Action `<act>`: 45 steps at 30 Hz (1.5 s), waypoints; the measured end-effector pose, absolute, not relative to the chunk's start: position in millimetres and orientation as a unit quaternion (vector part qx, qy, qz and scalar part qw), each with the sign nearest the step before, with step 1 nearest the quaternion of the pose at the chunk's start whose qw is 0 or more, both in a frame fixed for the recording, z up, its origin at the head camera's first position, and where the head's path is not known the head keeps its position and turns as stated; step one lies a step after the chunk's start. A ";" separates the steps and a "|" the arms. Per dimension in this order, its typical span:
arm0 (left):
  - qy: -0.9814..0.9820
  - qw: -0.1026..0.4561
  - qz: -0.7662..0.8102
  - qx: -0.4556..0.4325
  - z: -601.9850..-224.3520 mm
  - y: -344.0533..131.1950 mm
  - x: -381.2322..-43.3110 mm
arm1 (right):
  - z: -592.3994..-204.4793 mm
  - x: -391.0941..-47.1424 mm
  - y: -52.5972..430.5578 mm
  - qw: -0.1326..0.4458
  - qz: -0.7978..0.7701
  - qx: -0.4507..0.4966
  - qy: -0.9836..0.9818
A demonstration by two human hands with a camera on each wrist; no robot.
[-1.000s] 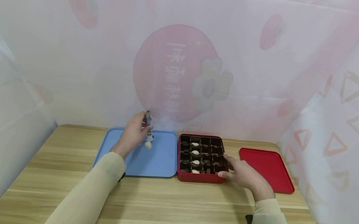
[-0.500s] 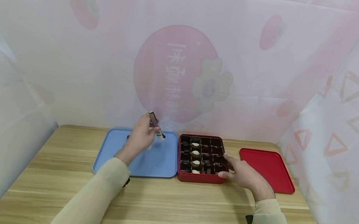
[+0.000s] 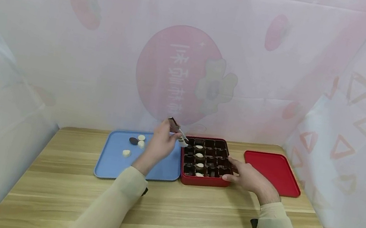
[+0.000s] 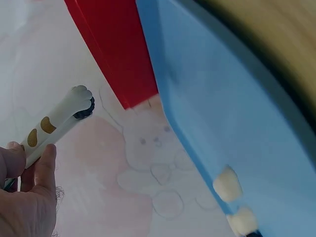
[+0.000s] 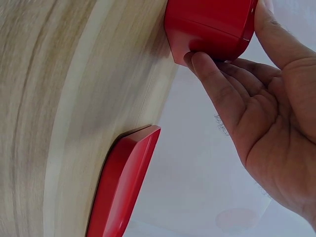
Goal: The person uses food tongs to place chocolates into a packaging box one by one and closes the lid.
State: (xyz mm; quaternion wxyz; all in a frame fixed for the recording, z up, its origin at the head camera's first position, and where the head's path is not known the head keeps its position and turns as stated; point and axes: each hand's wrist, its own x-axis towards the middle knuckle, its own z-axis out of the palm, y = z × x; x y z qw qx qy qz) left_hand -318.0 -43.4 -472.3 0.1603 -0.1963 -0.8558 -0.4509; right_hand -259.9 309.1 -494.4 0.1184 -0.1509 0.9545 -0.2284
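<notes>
My left hand pinches a pair of cat-paw tongs, white with brown spots, between thumb and fingers. At the paw tip sits a dark, ridged piece that looks like a chocolate. In the head view the tip overlaps the back left corner of the red chocolate box. Dark compartments fill the box; some hold dark chocolates, and one column shows several white-topped chocolates. At the box's right side, my right hand holds it, thumb at the rim and fingers against the outer wall.
Left of the box lies a blue tray bearing a dark chocolate and several white chocolates. A red lid lies to the right on the wooden table. A printed curtain rises behind.
My left hand has carried the tongs with the dark piece rightward from over the blue tray to the box's left edge, uncovering chocolates on the tray. The right hand stays on the box.
</notes>
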 end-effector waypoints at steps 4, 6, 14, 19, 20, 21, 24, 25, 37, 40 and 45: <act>-0.853 0.152 -0.455 -0.204 -474.4 -23.6 -314.7 | -494.2 -260.4 308.7 0.120 -0.229 -0.152 0.954; -0.853 0.151 -0.454 -0.210 -475.1 -13.5 -313.4 | -494.3 -260.5 308.6 0.120 -0.229 -0.152 0.954; -0.852 0.105 -0.465 -0.217 -476.7 24.4 -307.4 | -491.9 -258.6 308.1 0.119 -0.227 -0.153 0.955; -0.860 0.079 -0.457 -0.213 -479.4 39.0 -304.3 | -491.6 -258.4 306.5 0.116 -0.226 -0.156 0.955; -0.861 0.074 -0.455 -0.213 -480.1 40.8 -304.1 | -491.6 -258.4 306.4 0.115 -0.225 -0.156 0.955; -0.862 0.069 -0.455 -0.211 -480.7 42.1 -303.7 | -491.6 -258.6 306.2 0.115 -0.225 -0.157 0.955; -0.862 0.053 -0.459 -0.211 -482.2 44.7 -303.0 | -491.5 -258.8 306.3 0.114 -0.225 -0.158 0.955; -0.861 0.050 -0.460 -0.212 -482.5 45.3 -303.2 | -491.2 -258.8 306.5 0.114 -0.224 -0.159 0.955; -0.852 0.084 -0.471 -0.213 -473.2 21.6 -304.7 | -492.0 -258.4 307.5 0.120 -0.228 -0.149 0.955; -0.850 0.094 -0.474 -0.209 -469.6 7.0 -304.2 | -492.3 -258.3 307.3 0.120 -0.229 -0.149 0.954; -0.853 0.117 -0.465 -0.205 -467.5 -21.2 -304.2 | -492.7 -257.6 306.7 0.123 -0.231 -0.148 0.954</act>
